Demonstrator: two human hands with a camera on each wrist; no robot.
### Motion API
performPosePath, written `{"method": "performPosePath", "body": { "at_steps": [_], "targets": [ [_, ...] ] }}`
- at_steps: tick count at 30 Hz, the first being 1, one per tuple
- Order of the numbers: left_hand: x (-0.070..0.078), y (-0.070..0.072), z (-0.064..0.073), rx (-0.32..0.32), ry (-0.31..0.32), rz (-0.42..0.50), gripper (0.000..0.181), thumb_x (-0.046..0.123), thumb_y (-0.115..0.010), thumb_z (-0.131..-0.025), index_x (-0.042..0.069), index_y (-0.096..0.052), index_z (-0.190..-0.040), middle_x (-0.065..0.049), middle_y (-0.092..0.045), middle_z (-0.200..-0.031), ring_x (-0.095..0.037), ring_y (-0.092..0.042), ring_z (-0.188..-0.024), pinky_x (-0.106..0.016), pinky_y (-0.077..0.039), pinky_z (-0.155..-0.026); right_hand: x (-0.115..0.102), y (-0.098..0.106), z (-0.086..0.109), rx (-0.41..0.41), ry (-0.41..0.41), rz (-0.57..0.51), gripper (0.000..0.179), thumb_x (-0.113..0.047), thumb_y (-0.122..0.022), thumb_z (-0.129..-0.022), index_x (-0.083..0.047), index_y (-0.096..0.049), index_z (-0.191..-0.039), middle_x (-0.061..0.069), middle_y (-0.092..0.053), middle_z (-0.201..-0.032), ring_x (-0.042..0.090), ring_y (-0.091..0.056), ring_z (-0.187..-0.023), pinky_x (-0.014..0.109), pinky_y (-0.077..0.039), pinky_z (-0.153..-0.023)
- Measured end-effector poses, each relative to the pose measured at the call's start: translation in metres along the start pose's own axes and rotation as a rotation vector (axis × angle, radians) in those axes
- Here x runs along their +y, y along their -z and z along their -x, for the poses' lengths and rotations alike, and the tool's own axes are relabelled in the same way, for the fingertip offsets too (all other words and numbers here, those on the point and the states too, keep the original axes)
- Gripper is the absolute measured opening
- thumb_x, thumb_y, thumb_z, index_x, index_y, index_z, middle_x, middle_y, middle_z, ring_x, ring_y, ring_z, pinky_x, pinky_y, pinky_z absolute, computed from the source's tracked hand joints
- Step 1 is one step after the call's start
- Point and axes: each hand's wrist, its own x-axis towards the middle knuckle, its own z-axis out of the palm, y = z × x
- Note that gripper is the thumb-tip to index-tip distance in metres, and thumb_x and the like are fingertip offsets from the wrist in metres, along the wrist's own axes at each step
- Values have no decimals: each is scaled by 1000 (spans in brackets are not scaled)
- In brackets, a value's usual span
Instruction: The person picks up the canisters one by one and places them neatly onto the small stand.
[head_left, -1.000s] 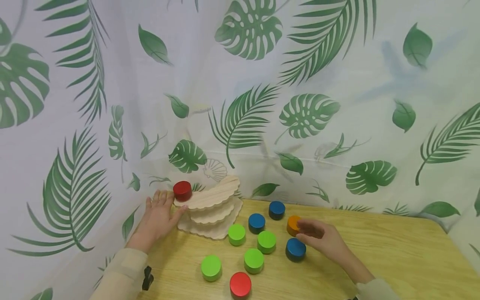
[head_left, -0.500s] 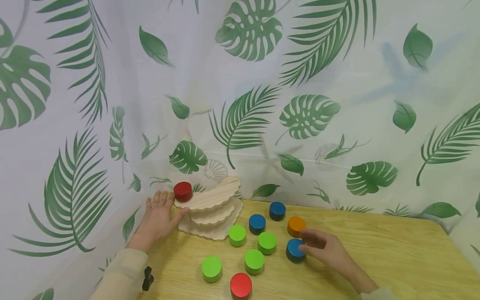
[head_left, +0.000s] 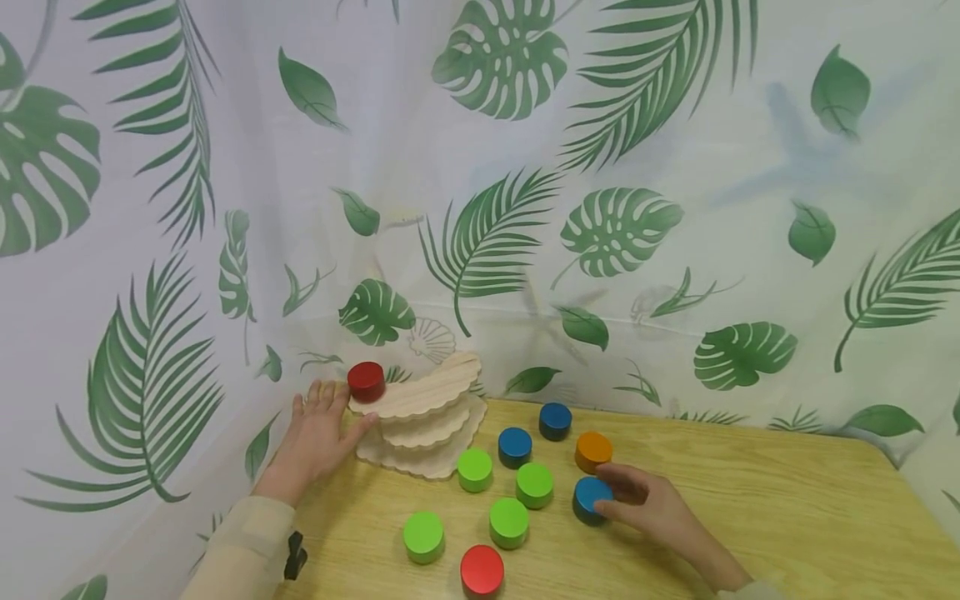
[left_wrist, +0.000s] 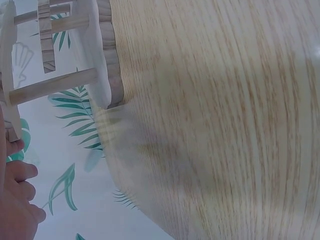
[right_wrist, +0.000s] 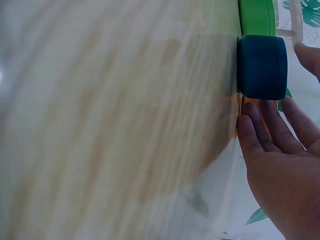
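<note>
My left hand (head_left: 318, 442) rests at the left end of a tiered wooden stand (head_left: 423, 400) with scalloped edges. Its thumb lies along the front of the top board, and in the left wrist view a fingertip (left_wrist: 15, 146) touches the board's end. A dark red disc (head_left: 366, 382) sits on that board. My right hand (head_left: 656, 508) is at a blue disc (head_left: 591, 498) on the table, its thumb overlapping the disc in the head view. In the right wrist view its fingers reach along one side of the blue disc (right_wrist: 262, 67), while the thumb stands apart from it.
Behind the right fingers is an orange disc (head_left: 593, 451). Two more blue discs (head_left: 514, 447), several green discs (head_left: 508, 522) and a bright red disc (head_left: 482, 571) stand on the wood-grain table (head_left: 750, 500). A leaf-patterned cloth (head_left: 637, 125) hangs behind and at the left.
My right hand has moved from the orange disc toward the front blue disc, leaving the orange one more exposed. The left hand, stand and discs have stayed in place.
</note>
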Motion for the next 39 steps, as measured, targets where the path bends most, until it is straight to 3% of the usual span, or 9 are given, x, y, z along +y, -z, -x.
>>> {"method": "performPosePath", "body": {
  "at_steps": [22, 39],
  "targets": [
    [0, 1, 0, 10, -3, 4, 89, 62, -48, -106, -9, -37, -158, -37, -29, -165, -58, -16, -157, -74, -12, -126, 3, 2, 0, -88, 63, 48, 66, -29, -84, -91, -3, -59, -147, 20, -62, -148, 38, -64, -131, 21, -54, -101],
    [0, -1, -2, -20, -2, 16, 91, 64, -44, -107, -9, -34, -160, -35, -26, -168, -58, -13, -158, -75, -10, -126, 3, 4, 2, -68, 101, 144, 62, -32, -86, -89, -7, -65, -141, 15, -67, -144, 35, -67, -127, 23, -54, -102]
  ]
}}
